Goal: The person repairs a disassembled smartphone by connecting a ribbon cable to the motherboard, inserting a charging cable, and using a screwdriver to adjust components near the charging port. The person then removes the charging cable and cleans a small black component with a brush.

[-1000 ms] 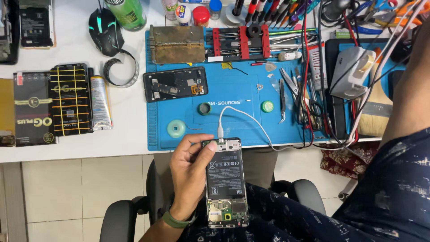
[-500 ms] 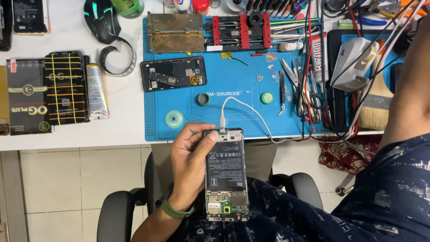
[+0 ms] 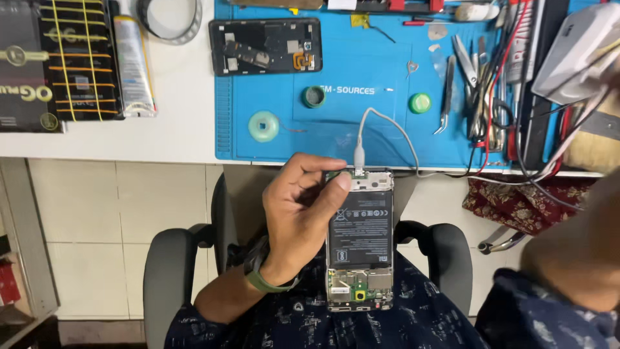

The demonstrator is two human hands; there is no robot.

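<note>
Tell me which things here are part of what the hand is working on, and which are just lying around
In hand:
left hand
opened phone, back off, battery showing
white cable plugged into its top end

Lying about:
second phone frame
tweezers
tape roll
green cap
blue mat

Left grip [image 3: 298, 216] w/ olive-green wristband [image 3: 265, 279], dark navy short-sleeve shirt [image 3: 413, 320] w/ small pale print.

A white table [image 3: 181, 139] runs across the top, with a blue mat [image 3: 387, 139] on it. Under it is a wall of pale tiles [image 3: 84, 213]. A grey chair [image 3: 174, 271] with dark arms stands below. The light is bright and even.
</note>
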